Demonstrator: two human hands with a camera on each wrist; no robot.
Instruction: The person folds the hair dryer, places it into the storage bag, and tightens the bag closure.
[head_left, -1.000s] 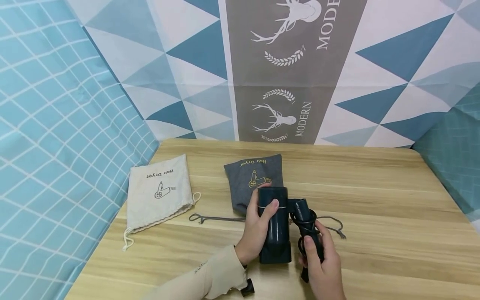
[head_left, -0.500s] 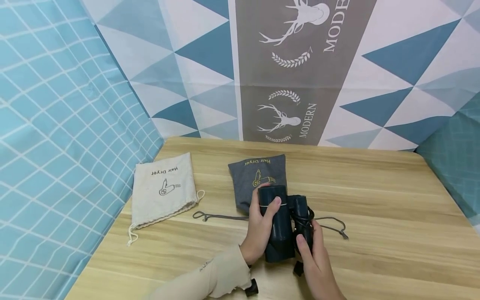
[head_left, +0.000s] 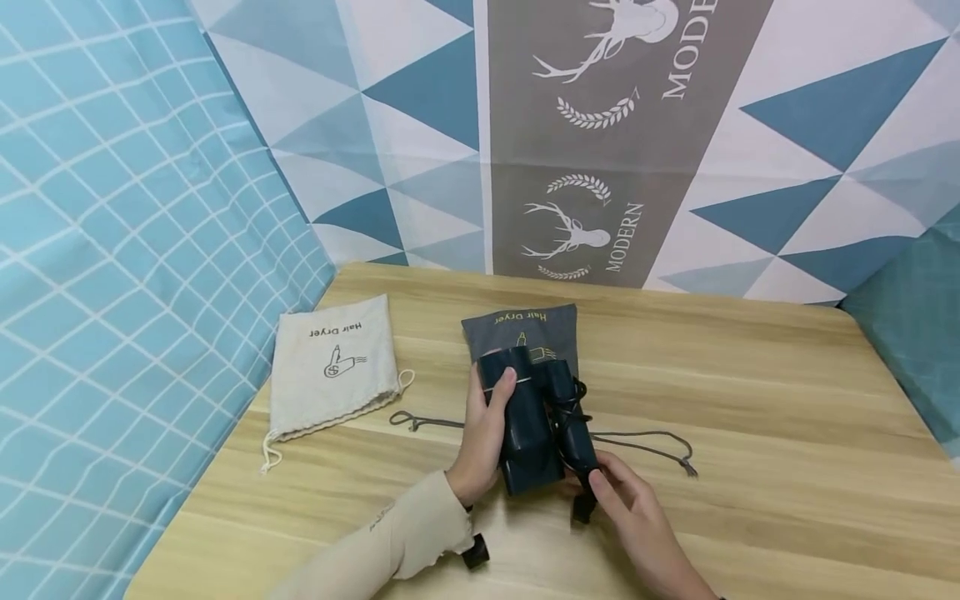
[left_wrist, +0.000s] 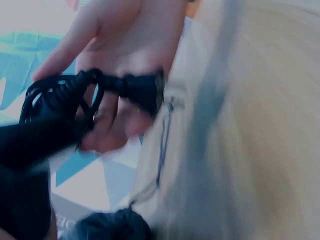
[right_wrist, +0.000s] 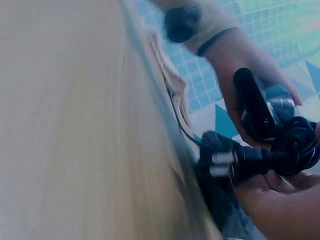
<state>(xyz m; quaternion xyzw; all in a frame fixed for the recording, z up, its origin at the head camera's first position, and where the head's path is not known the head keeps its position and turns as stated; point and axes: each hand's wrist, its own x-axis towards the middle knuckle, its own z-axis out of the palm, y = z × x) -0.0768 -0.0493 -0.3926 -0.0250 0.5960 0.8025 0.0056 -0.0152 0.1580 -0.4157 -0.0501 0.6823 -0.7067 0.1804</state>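
Observation:
My left hand [head_left: 478, 446] grips a dark hair dryer [head_left: 528, 437] round its barrel, thumb across the top. The dryer is raised above the table and tilted. Its folded handle [head_left: 557, 383] lies alongside the barrel, with a black power cord [right_wrist: 295, 147] wound in loops round it. My right hand [head_left: 637, 517] holds the cord at the handle's lower end, its thumb and fingers about it. The two-pin plug [right_wrist: 225, 165] hangs below, next to the right palm. Behind the dryer lies a grey drawstring bag [head_left: 491, 333] printed "Hair Dryer", partly covered.
A cream drawstring bag [head_left: 333, 396], also marked "Hair Dryer", lies flat at the left of the wooden table [head_left: 750, 417]. The grey bag's cords [head_left: 652, 435] stretch out to both sides. Patterned cloth walls [head_left: 420, 125] stand behind and left.
Both hands have moved the hair dryer left and up in view, tilting it. The right hand has slid from the handle's side to its lower end, by the cord and plug.

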